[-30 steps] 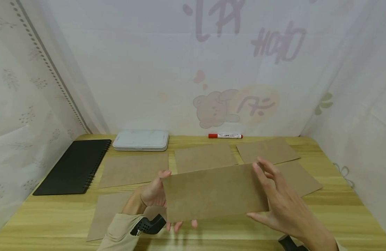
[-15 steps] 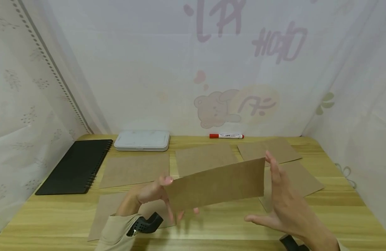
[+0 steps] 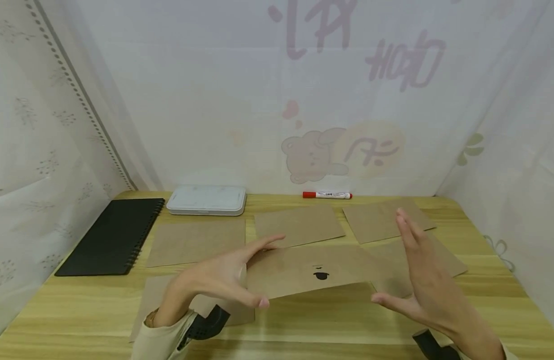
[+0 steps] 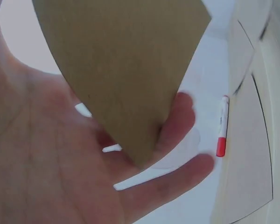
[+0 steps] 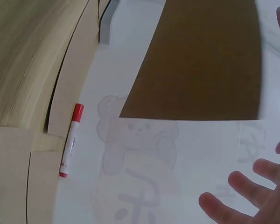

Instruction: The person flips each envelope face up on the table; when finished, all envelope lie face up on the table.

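Note:
My left hand (image 3: 216, 277) holds a brown kraft paper card (image 3: 286, 272) by its left end, raised over the table. A small dark printed mark (image 3: 321, 275) shows on the card's upward face. In the left wrist view, a corner of the card (image 4: 116, 74) lies against the fingers, one fingertip showing past its edge. My right hand (image 3: 432, 287) is beside the card's right end, thumb and fingers spread, holding nothing. The right wrist view shows the card's far end (image 5: 200, 60) apart from the right fingers (image 5: 242, 186).
More brown cards lie flat on the wooden table: one back left (image 3: 198, 242), one in the middle (image 3: 299, 225), one back right (image 3: 385, 217), others nearer. A black spiral notebook (image 3: 110, 237), a pale flat case (image 3: 207, 200) and a red-capped marker (image 3: 326, 195) lie along the back.
The right hand has let go of the card and moved away from it. My left hand has turned the card over, bringing the face with the dark mark into view.

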### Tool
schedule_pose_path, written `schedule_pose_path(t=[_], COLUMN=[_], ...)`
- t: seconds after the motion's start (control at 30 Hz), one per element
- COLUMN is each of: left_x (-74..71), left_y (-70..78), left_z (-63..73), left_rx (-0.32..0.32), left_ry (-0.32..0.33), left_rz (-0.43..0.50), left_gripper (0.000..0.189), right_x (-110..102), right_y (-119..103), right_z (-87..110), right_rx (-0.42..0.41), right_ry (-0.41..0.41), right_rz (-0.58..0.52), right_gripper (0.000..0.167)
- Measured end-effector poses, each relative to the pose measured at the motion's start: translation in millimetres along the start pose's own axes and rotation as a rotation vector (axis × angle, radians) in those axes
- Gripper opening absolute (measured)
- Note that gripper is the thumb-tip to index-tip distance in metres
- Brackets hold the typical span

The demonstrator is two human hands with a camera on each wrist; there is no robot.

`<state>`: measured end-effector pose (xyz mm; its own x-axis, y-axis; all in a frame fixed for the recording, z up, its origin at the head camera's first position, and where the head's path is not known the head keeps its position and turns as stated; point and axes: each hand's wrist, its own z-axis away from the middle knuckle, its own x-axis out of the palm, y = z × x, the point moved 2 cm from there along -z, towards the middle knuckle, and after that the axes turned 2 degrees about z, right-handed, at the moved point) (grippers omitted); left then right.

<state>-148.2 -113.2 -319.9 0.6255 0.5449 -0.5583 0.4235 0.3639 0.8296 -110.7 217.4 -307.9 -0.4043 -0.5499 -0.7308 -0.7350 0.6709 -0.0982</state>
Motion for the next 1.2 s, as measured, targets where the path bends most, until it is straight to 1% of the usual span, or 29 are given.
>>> schedule_pose_path(t=[0.1,0.2,0.27,0.33,0.43,0.53,0.67,0.77,0.87,0.93,1.07,1.2], left_x=[5.1,9.4,11.2,12.6,15.8,22.9,35.0,41.9,45.3,45.9,46.4,49.2], left_y=[4.3,7.7,9.7,10.8,12.6,15.8,21.3,24.4,24.7,23.1,16.3,10.1], left_z=[-3.9,-6.7,-7.8,-9.3,-13.6,-18.9,-23.1,-23.2,-22.2,-21.3,-21.3,-23.9], left_rx=[-0.003,0.004,-0.002,0.011,0.048,0.097,0.144,0.158,0.160,0.150,0.115,0.052], left_ry=[0.075,0.145,0.187,0.223,0.245,0.221,0.147,0.101,0.078,0.066,0.044,0.012], left_rz=[-0.156,-0.295,-0.358,-0.417,-0.491,-0.541,-0.553,-0.552,-0.552,-0.541,-0.543,-0.565], left_gripper=[0.103,0.108,0.111,0.113,0.116,0.117,0.117,0.118,0.118,0.117,0.108,0.098], right_x=[2,4,7,10,17,23,30,32,35,37,42,45], right_y=[4,8,9,11,14,18,18,16,13,12,11,10], right_z=[3.6,6.9,8.2,9.7,13.0,17.6,22.3,24.1,24.9,25.3,25.9,28.0], right_rx=[0.024,0.084,0.116,0.140,0.153,0.159,0.182,0.205,0.201,0.189,0.184,0.174], right_ry=[-0.057,-0.140,-0.185,-0.227,-0.276,-0.323,-0.378,-0.422,-0.450,-0.455,-0.433,-0.443], right_rz=[-0.006,-0.013,-0.011,-0.004,0.002,0.000,-0.022,-0.046,-0.049,-0.048,-0.063,-0.052], right_gripper=[0.110,0.113,0.117,0.120,0.124,0.129,0.137,0.139,0.137,0.134,0.128,0.118])
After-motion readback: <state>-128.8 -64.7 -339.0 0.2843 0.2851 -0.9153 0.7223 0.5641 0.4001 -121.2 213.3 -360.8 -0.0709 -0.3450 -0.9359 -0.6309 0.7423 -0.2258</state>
